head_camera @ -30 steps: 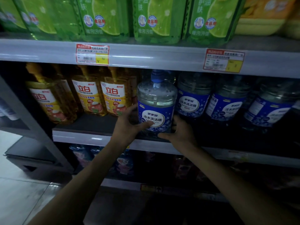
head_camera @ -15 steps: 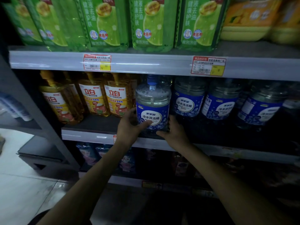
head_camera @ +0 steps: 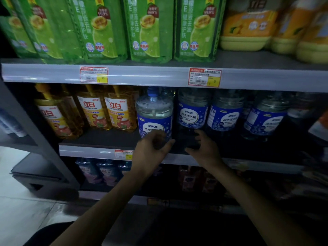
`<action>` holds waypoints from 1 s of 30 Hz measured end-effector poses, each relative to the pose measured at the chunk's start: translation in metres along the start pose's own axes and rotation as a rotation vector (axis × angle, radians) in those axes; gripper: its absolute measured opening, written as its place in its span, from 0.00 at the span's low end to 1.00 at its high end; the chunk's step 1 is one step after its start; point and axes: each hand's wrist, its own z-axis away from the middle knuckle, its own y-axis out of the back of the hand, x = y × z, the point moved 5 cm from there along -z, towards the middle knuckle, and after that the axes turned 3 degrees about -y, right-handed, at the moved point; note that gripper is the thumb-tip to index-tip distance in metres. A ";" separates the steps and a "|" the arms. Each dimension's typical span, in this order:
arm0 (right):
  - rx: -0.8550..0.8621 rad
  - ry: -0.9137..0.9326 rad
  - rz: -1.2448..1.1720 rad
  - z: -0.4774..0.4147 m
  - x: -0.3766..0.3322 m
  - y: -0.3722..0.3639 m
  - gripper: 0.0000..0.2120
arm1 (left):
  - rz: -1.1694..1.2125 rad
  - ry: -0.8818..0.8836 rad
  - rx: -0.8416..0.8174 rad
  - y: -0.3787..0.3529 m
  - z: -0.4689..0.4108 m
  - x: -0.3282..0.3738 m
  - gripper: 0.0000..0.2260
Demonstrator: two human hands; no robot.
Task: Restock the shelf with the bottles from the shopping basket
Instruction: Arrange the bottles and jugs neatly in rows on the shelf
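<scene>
A clear bottle with a blue label and blue cap [head_camera: 154, 112] stands upright at the front of the middle shelf [head_camera: 99, 151], left of a row of matching bottles [head_camera: 193, 110]. My left hand [head_camera: 152, 149] hovers just in front of its lower label, fingers loosely curled around nothing. To the right of the bottle's base is my right hand [head_camera: 202, 148], also loosely curled, with a dark gap between it and the bottle. The shopping basket is not visible.
Yellow detergent bottles [head_camera: 104, 110] stand left of the blue-label bottle. Green refill packs [head_camera: 150, 29] and orange jugs [head_camera: 248, 27] fill the upper shelf. More bottles sit on the dim lower shelf [head_camera: 99, 173]. Pale floor tiles [head_camera: 19, 210] lie at lower left.
Both hands held the blue-label bottle's sides earlier; now they have let go and drawn back a little. The bottle stays standing on the shelf. The view has tilted upward.
</scene>
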 end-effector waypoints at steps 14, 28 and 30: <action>0.087 0.045 -0.166 -0.013 0.012 0.036 0.22 | 0.155 -0.031 -0.015 -0.084 -0.022 0.034 0.18; 0.003 -0.055 -0.380 -0.043 0.020 0.020 0.35 | 0.459 0.138 0.009 -0.133 -0.069 0.003 0.36; 0.003 -0.053 -0.385 -0.046 0.020 0.020 0.38 | 0.471 0.130 0.040 -0.134 -0.072 0.005 0.33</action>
